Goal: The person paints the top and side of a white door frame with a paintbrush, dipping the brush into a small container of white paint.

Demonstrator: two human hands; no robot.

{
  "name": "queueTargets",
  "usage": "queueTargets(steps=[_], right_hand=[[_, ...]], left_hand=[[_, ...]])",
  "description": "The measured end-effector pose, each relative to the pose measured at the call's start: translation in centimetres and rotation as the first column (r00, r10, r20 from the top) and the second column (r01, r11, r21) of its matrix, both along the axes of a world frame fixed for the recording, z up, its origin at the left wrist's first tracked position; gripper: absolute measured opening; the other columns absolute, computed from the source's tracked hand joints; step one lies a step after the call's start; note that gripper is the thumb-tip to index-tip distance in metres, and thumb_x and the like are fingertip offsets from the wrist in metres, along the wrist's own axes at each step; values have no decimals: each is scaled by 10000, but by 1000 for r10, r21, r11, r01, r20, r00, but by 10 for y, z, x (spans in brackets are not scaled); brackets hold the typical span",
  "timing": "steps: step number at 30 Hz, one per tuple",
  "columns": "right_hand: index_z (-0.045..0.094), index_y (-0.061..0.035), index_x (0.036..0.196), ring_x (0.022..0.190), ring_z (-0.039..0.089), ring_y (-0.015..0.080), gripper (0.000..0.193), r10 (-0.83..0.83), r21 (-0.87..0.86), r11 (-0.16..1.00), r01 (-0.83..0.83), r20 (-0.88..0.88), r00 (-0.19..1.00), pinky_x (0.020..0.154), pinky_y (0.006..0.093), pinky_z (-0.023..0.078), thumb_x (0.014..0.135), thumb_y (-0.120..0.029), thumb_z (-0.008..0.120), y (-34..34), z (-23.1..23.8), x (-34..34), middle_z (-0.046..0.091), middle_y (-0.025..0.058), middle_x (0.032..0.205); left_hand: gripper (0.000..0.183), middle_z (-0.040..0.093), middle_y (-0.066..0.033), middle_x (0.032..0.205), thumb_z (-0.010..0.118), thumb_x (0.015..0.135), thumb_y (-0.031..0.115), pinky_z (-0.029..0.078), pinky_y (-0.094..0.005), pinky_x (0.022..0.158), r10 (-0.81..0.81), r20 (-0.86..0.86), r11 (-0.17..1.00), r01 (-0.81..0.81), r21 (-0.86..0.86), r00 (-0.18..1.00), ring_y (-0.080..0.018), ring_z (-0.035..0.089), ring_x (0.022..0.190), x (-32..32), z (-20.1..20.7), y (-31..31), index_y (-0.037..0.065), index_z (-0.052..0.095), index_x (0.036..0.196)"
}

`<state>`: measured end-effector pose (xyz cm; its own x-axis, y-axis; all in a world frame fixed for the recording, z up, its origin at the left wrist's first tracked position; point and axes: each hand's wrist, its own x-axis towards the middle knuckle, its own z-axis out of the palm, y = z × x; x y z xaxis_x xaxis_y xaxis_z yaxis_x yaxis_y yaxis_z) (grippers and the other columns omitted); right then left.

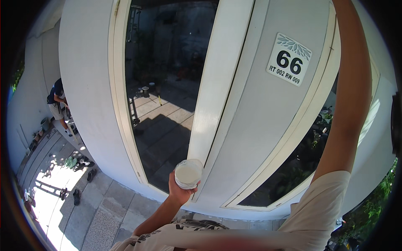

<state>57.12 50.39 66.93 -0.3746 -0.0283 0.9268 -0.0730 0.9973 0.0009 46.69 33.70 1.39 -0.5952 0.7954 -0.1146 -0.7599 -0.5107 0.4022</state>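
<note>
My left hand (pixel 179 193) is wrapped round a small round tub (pixel 201 169) with white smears on its rim. White paint-like stuff (pixel 187 175) fills its open top. The tub is in front of the foot of a white door frame (pixel 215 100), beside a dark glass pane (pixel 165 83). My right arm (pixel 351 92) reaches steeply up along the right side. Its hand lies beyond the top edge, so its fingers and anything in them are hidden.
A grey wall panel (pixel 247 138) bears a white number plaque (pixel 289 58). Right of it stands a cream-framed window (pixel 289 175). Shoes (pixel 76 196) lie on the paving (pixel 104 221) at lower left. Farther off, another person (pixel 56 98) bends beside the wall. Green plants (pixel 370 209) grow at lower right.
</note>
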Motion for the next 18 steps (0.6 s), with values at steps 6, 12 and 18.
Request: queueTargets(steps=[6,12,18], right_hand=[[463,-41,1020,531,318,95,315,672,-644,624,-443,153,724,479,272,321,977,-340,552,198,52,70,369,-28,649],[494,19,1087,631,494,134,266,199,-251,948,-196,-11,980,552,306,466,979,-221,532,111,-23,77,500,43,764],[558,31,1049,708,627,183,262,408,-396,839,-373,7,913,671,326,554,978,-219,532,108,-75,40,611,103,846]], left_hand=[[521,663,-39,1072,355,889,579,465,-379,620,-13,-22,997,12,-71,1000,-293,645,894,35,11,32,230,583,1201],[521,650,-40,1098,337,888,565,451,-389,649,-4,-60,996,-1,-93,998,-301,635,927,66,13,45,234,565,1220],[638,666,-112,1022,320,889,670,515,-373,613,-52,23,998,53,-28,998,-302,671,878,73,1,52,190,592,1208]])
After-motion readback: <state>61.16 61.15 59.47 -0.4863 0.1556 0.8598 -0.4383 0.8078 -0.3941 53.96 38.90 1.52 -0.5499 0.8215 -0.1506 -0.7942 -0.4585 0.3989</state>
